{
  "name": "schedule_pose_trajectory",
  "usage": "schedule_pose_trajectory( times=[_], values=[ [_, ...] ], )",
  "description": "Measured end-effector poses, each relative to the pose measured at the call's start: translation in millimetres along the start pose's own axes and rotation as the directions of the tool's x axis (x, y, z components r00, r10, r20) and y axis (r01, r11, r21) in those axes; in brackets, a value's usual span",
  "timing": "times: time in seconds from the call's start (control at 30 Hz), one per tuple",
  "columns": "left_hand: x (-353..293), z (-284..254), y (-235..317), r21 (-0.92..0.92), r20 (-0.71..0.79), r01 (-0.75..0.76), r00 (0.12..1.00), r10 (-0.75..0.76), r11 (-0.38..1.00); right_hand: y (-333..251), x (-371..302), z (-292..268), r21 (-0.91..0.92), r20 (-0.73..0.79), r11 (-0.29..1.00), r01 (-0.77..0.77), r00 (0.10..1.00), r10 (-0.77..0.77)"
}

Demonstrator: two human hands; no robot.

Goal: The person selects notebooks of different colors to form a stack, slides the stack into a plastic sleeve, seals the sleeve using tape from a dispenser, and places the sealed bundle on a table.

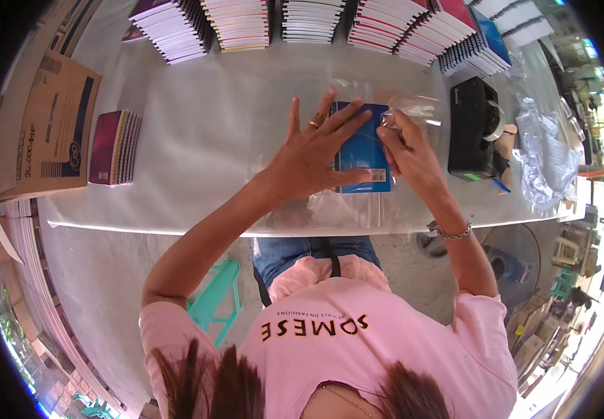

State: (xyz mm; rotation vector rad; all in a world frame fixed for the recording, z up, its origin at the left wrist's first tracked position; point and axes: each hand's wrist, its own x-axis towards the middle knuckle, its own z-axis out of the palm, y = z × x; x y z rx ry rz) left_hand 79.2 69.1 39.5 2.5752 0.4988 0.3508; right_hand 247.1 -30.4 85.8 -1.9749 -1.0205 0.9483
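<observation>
A blue notebook (361, 159) with a small barcode label lies on the table, with clear plastic film (413, 105) around it. Across its left part my left hand (316, 150) rests flat, fingers spread, a ring on one finger. At the notebook's right edge my right hand (410, 150) has its thumb and fingers pinched together on the clear film. The spine side of the notebook is partly hidden under my left hand.
Stacks of spiral notebooks (312, 21) line the table's far edge. A smaller notebook stack (115, 148) and a cardboard box (50, 129) are at left. To the right stand a black tape dispenser (471, 129) and crumpled plastic (542, 153).
</observation>
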Motion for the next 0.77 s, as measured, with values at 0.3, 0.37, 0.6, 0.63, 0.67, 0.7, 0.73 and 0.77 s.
schedule_pose_trajectory(
  times=[0.3,0.37,0.6,0.63,0.67,0.7,0.73,0.77],
  values=[
    [5.7,4.0,4.0,-0.059,0.058,0.032,0.998,-0.028,0.998,-9.4,-1.6,11.9,-0.169,-0.128,0.985,-0.028,0.992,0.006],
    [4.8,5.9,3.8,-0.076,0.044,0.016,0.999,-0.013,0.997,-14.6,-2.9,14.1,-0.176,-0.146,0.983,-0.051,0.989,0.026],
    [3.0,16.4,2.7,-0.052,-0.118,-0.077,0.990,0.070,0.996,-15.9,-2.5,21.5,-0.339,-0.188,0.938,-0.076,0.982,0.011],
    [3.5,13.1,4.1,-0.058,-0.055,-0.048,0.997,0.045,0.997,-14.4,-1.1,19.1,-0.370,-0.176,0.927,-0.061,0.984,-0.005],
    [3.8,9.4,5.5,-0.063,0.009,-0.019,1.000,0.020,0.998,-16.2,-1.3,16.2,-0.441,-0.143,0.895,-0.067,0.990,0.004],
    [4.1,5.8,5.8,-0.061,0.064,0.015,0.998,-0.012,0.998,-24.1,-0.5,11.3,-0.513,-0.105,0.856,-0.060,0.994,0.006],
    [4.2,4.3,5.5,-0.051,0.069,0.015,0.998,-0.011,0.999,-34.1,-0.5,5.8,-0.582,-0.068,0.812,-0.050,0.998,0.013],
    [4.2,3.6,4.8,-0.041,0.075,0.014,0.997,-0.011,0.999,-35.4,-1.3,5.3,-0.583,-0.071,0.811,-0.049,0.997,0.009]
  ],
)
